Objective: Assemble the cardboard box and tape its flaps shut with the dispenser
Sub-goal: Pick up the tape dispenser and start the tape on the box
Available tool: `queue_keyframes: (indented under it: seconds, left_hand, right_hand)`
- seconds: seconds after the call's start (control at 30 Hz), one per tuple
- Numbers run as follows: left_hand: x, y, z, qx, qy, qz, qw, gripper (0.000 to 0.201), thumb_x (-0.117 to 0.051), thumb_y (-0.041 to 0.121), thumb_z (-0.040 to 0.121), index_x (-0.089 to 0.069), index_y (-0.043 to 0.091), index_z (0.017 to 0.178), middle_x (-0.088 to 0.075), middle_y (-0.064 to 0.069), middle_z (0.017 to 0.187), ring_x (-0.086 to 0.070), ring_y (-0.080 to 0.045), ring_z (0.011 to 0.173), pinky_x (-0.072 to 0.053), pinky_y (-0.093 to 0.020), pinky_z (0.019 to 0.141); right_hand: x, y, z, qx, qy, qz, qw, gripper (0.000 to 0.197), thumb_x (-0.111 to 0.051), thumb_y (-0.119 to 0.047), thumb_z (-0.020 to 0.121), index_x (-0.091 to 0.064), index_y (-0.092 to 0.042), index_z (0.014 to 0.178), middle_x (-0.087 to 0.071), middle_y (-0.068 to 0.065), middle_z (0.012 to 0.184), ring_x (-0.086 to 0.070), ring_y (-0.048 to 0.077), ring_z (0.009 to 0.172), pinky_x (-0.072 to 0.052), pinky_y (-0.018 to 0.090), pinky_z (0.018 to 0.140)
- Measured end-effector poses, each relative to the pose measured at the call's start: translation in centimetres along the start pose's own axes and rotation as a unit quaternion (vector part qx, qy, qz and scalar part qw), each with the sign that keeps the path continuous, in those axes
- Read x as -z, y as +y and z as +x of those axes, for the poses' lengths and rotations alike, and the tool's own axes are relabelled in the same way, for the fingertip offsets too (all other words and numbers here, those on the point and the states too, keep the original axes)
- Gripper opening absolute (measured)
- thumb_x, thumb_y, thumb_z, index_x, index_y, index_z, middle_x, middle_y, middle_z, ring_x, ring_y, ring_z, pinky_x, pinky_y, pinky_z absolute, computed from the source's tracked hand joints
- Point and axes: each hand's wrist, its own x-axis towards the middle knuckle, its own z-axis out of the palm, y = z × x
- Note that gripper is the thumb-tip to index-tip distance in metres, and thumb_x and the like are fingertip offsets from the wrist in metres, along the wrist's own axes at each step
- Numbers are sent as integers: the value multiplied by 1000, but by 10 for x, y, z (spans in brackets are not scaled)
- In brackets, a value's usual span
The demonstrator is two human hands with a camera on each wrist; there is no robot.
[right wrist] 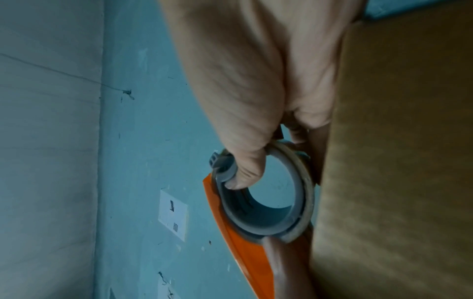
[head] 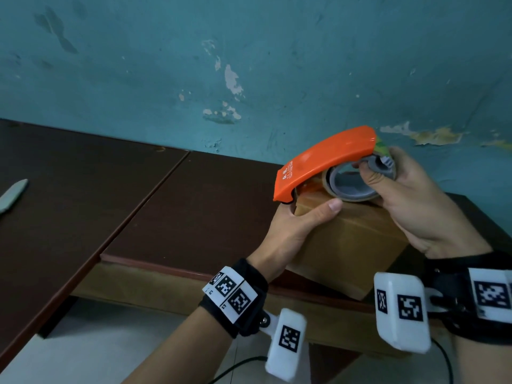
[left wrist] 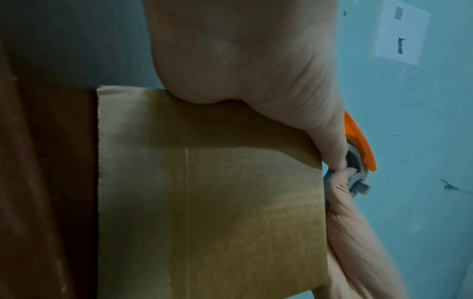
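A brown cardboard box (head: 346, 239) stands with its flaps down at the front edge of the right table. My left hand (head: 304, 220) grips its near left top corner, the thumb lying along the top edge; the other fingers are hidden. My right hand (head: 393, 181) holds the orange tape dispenser (head: 327, 159) just above the box top, with the thumb hooked inside the roll's grey core (head: 357, 187). The dispenser's nose points left, over my left hand. The right wrist view shows the thumb (right wrist: 245, 174) in the grey core (right wrist: 294, 202) beside the box (right wrist: 396, 161). In the left wrist view is the box face (left wrist: 204, 202).
Two dark brown tables (head: 194, 206) meet at a seam and stand against a peeling teal wall (head: 249, 65). A flat grey object (head: 13, 195) lies at the far left edge. Pale floor (head: 83, 342) shows below the tables' front edges.
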Motion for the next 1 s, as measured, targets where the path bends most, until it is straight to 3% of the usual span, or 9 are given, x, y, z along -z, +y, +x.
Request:
queue_keyframes:
  seconds: [0.07, 0.13, 0.33, 0.43, 0.53, 0.63, 0.73, 0.87, 1.0]
  left_hand:
    - [-1, -1, 1, 1, 13, 9, 1000, 66, -83, 39, 78, -66, 11, 135, -77, -8, 124, -75, -20, 114, -59, -29, 94]
    - [0, -2, 2, -3, 23, 9, 1000, 59, -82, 32, 81, -67, 9, 133, -78, -6, 120, -75, -18, 112, -59, -26, 91]
    - [2, -5, 3, 3, 15, 23, 1000, 55, -80, 33, 83, -68, 9, 131, -78, -9, 120, -76, -18, 109, -59, -26, 90]
    - [2, -5, 3, 8, 8, 19, 1000, 46, -76, 27, 88, -69, 7, 130, -79, -6, 115, -76, -14, 104, -58, -23, 86]
    - [2, -4, 3, 8, 4, 28, 1000, 55, -77, 33, 85, -67, 4, 131, -79, -7, 114, -77, -15, 104, -58, -22, 85]
    - [4, -7, 3, 0, 9, 41, 999, 70, -81, 45, 77, -66, 6, 133, -78, -9, 120, -75, -18, 110, -58, -24, 89]
    - [4, -9, 2, 3, 22, 37, 999, 74, -83, 46, 73, -66, 7, 134, -78, -8, 121, -75, -19, 112, -58, -26, 90]
    - [5, -10, 0, 19, 11, 34, 999, 32, -82, 31, 84, -76, 17, 112, -81, -2, 104, -78, -18, 102, -60, -28, 85]
    - [1, -6, 0, -6, 21, 38, 999, 47, -83, 34, 79, -71, 17, 121, -80, -3, 111, -76, -19, 108, -59, -30, 91]
  right_hand:
    - [-4, -2, -2, 24, 10, -18, 999, 39, -64, -39, 81, -56, -22, 115, -72, -2, 111, -72, 4, 102, -57, 25, 88]
    - [-8, -3, -4, 46, 24, -36, 998, 31, -63, -38, 84, -55, -26, 111, -70, -5, 108, -71, 0, 100, -56, 20, 81]
    - [-6, 0, -2, 45, 54, -19, 997, 25, -67, -17, 95, -58, -19, 118, -70, -1, 113, -72, 2, 100, -56, 20, 80]
    - [-6, 0, -2, 41, 64, 3, 997, 28, -72, -18, 89, -61, -20, 115, -71, 3, 113, -73, 8, 101, -56, 25, 83]
    - [-6, -3, -6, 55, 73, 11, 996, 33, -76, -16, 85, -62, -15, 115, -72, 7, 111, -73, 15, 102, -57, 31, 88]
    - [-9, -7, -6, 88, 72, -23, 993, 29, -79, -11, 84, -65, -13, 110, -74, 8, 104, -74, 19, 97, -59, 34, 86]
    - [-12, -24, 6, 142, 49, -102, 983, 25, -81, -16, 75, -65, -15, 95, -73, 6, 89, -71, 16, 82, -55, 38, 75]
    - [-18, -40, 24, 184, 16, -131, 974, 27, -84, -15, 69, -63, -17, 85, -74, 0, 81, -65, 8, 73, -50, 28, 66]
    - [-21, -22, 19, 207, 62, -50, 975, 31, -82, -2, 72, -63, -25, 83, -70, -4, 81, -64, 5, 74, -49, 19, 68]
